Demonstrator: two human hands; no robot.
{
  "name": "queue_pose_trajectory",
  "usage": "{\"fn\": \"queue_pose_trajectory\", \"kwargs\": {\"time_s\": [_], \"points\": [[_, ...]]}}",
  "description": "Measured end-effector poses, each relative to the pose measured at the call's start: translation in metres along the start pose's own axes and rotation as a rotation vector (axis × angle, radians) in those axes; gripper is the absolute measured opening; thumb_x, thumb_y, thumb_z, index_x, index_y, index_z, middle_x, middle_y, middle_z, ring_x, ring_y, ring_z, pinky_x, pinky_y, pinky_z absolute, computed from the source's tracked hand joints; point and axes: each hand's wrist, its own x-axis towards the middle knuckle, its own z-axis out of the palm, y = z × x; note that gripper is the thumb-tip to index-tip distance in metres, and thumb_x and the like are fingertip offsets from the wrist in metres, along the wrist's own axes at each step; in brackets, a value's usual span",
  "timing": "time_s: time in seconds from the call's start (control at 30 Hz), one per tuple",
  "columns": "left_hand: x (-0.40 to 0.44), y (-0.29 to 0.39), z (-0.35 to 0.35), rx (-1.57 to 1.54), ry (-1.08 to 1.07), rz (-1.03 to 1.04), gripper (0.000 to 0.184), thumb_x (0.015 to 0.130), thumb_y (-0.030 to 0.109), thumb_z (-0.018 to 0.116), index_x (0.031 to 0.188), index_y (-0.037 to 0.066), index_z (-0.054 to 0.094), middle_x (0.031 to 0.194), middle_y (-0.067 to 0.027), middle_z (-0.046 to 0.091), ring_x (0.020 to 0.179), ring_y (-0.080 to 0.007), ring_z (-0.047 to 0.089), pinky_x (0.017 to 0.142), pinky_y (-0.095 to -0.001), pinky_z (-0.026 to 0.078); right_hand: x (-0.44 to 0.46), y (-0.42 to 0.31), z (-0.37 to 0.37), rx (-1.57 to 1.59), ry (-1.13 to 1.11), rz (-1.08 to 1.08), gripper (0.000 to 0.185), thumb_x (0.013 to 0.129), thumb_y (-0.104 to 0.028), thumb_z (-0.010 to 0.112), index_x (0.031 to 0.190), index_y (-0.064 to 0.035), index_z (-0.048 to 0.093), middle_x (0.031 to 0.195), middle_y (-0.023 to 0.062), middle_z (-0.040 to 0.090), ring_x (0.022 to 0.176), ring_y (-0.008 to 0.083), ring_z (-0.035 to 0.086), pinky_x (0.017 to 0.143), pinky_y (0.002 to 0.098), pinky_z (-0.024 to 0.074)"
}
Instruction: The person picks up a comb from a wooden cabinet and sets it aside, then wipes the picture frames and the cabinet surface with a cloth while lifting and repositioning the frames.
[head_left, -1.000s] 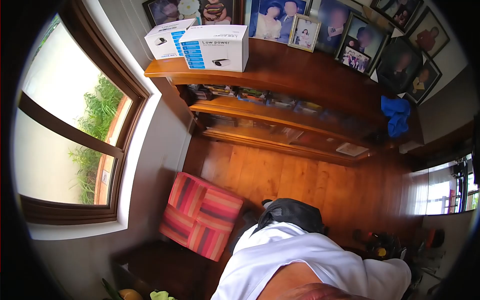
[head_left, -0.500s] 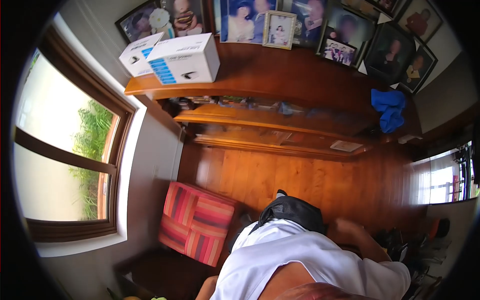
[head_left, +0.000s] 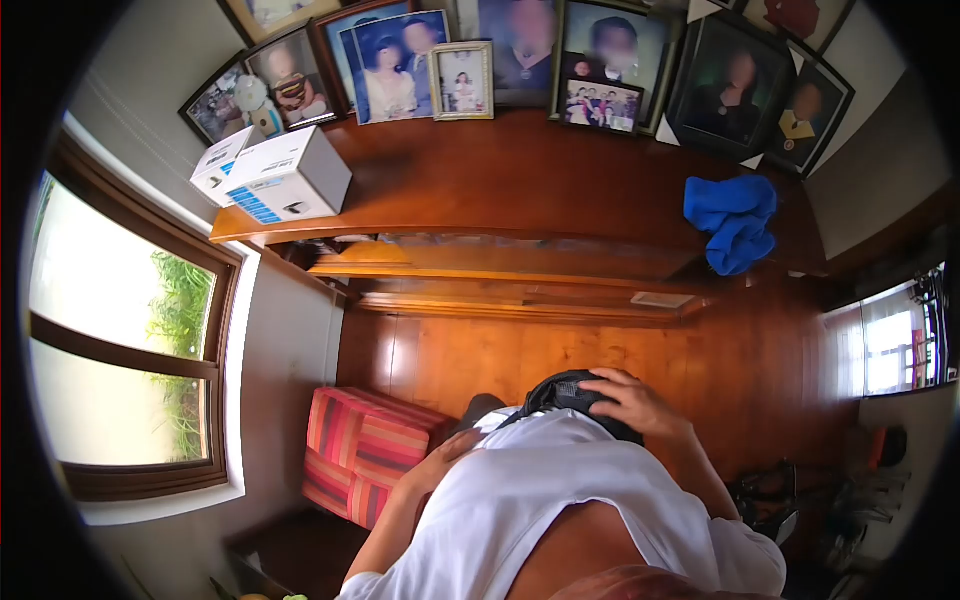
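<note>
My right hand is at the waist, fingers apart and stretched over a black mesh-fronted waist bag. I cannot tell whether the fingertips press on the bag. My left hand lies flat at the other side of the waist, against the white shirt, its fingers partly in view and holding nothing visible. Ahead on the wooden cabinet top lies a crumpled blue cloth, out of reach of both hands.
Two white boxes stand at the cabinet's left end. Framed photos line its back. A striped red stool is at my left, below a window. Dark objects stand at lower right.
My right hand has moved inward from my side to the black bag. My left hand has come into view at the waist. The camera view has shifted, showing the body more upright.
</note>
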Motion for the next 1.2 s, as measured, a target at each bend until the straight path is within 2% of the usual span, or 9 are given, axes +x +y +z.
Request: {"fn": "queue_pose_trajectory", "kwargs": {"time_s": [0.03, 0.27, 0.47, 0.6, 0.8, 0.9, 1.0, 1.07, 1.2], "points": [[0.016, -0.002, 0.006, 0.117, -0.022, 0.192, 0.041, 0.096, 0.033, 0.058, 0.126, 0.005, 0.057, 0.131, -0.0165, 0.056, 0.122, -0.0293, 0.053, 0.104, -0.0363, 0.040, -0.003, 0.003, 0.003, -0.064, 0.018, -0.005, 0.039, 0.090, -0.030, 0.064, 0.124, -0.0112, 0.062, 0.131, 0.0174, 0.052, 0.122, 0.0342, 0.050, 0.103, 0.0414, 0.0390], [0.081, 0.051, 0.005, 0.365, 0.174, 0.145, 0.017, 0.094, 0.017, 0.061, 0.099, 0.002, 0.062, 0.088, -0.0167, 0.066, 0.082, -0.0310, 0.066, 0.074, -0.0371, 0.052, 0.016, 0.014, -0.024, -0.144, 0.120, 0.073, 0.041, 0.089, -0.026, 0.066, 0.127, -0.0120, 0.060, 0.141, 0.0156, 0.046, 0.128, 0.0347, 0.045, 0.106, 0.0427, 0.0381], [0.148, 0.070, -0.009, 0.282, 0.324, 0.104, 0.020, 0.097, 0.022, 0.058, 0.096, 0.001, 0.058, 0.083, -0.0191, 0.065, 0.075, -0.0314, 0.065, 0.070, -0.0367, 0.050, 0.055, 0.015, -0.115, -0.246, 0.475, -0.044, 0.045, 0.085, -0.015, 0.070, 0.129, -0.0145, 0.059, 0.143, 0.0155, 0.043, 0.131, 0.0349, 0.043, 0.108, 0.0444, 0.0353], [0.190, 0.090, -0.026, 0.413, 0.254, 0.093, 0.020, 0.097, 0.022, 0.057, 0.099, 0.003, 0.061, 0.084, -0.0173, 0.067, 0.078, -0.0306, 0.067, 0.070, -0.0377, 0.051, 0.071, 0.029, -0.193, -0.552, 0.754, 0.121, 0.053, 0.087, -0.016, 0.068, 0.137, -0.0227, 0.053, 0.149, 0.0159, 0.037, 0.136, 0.0357, 0.037, 0.109, 0.0447, 0.0354], [0.261, 0.126, -0.058, 0.581, 0.270, 0.209, 0.016, 0.095, 0.017, 0.055, 0.094, 0.004, 0.064, 0.072, -0.0126, 0.064, 0.063, -0.0261, 0.063, 0.061, -0.0360, 0.049, 0.088, 0.094, -0.269, -0.408, 1.025, 0.686, 0.063, 0.088, -0.051, 0.061, 0.144, -0.0257, 0.044, 0.154, 0.0208, 0.027, 0.140, 0.0438, 0.028, 0.110, 0.0568, 0.0310], [0.283, 0.192, -0.044, 0.478, 0.374, 0.259, 0.018, 0.096, 0.019, 0.057, 0.090, 0.003, 0.063, 0.066, -0.0109, 0.060, 0.056, -0.0219, 0.057, 0.056, -0.0325, 0.046, 0.103, 0.145, -0.285, -0.266, 1.046, 0.706, 0.073, 0.084, -0.063, 0.059, 0.145, -0.0259, 0.043, 0.154, 0.0234, 0.024, 0.139, 0.0469, 0.026, 0.106, 0.0628, 0.0319], [0.307, 0.243, -0.007, 0.343, 0.331, 0.341, 0.015, 0.096, 0.015, 0.058, 0.092, 0.001, 0.063, 0.067, -0.0094, 0.059, 0.057, -0.0172, 0.056, 0.055, -0.0304, 0.046, 0.121, 0.157, -0.277, -0.552, 0.834, 0.634, 0.062, 0.085, -0.056, 0.062, 0.135, -0.0212, 0.054, 0.151, 0.0190, 0.032, 0.132, 0.0464, 0.038, 0.102, 0.0591, 0.0393], [0.320, 0.273, 0.030, 0.301, 0.306, 0.476, 0.013, 0.096, 0.012, 0.059, 0.093, 0.001, 0.063, 0.069, -0.0084, 0.060, 0.058, -0.0148, 0.055, 0.055, -0.0289, 0.046, 0.121, 0.142, -0.272, -0.693, 0.762, 0.584, 0.042, 0.085, -0.039, 0.068, 0.119, -0.0142, 0.063, 0.140, 0.0143, 0.046, 0.119, 0.0400, 0.051, 0.096, 0.0473, 0.0467], [0.344, 0.319, 0.105, 0.233, 0.237, 0.555, 0.010, 0.094, 0.010, 0.061, 0.096, 0.000, 0.063, 0.078, -0.0085, 0.063, 0.060, -0.0141, 0.057, 0.055, -0.0278, 0.046, 0.094, 0.185, -0.308, -0.370, 0.950, 0.154, 0.027, 0.083, -0.012, 0.071, 0.108, -0.0049, 0.063, 0.105, 0.0158, 0.064, 0.099, 0.0313, 0.062, 0.088, 0.0352, 0.0485]]}}
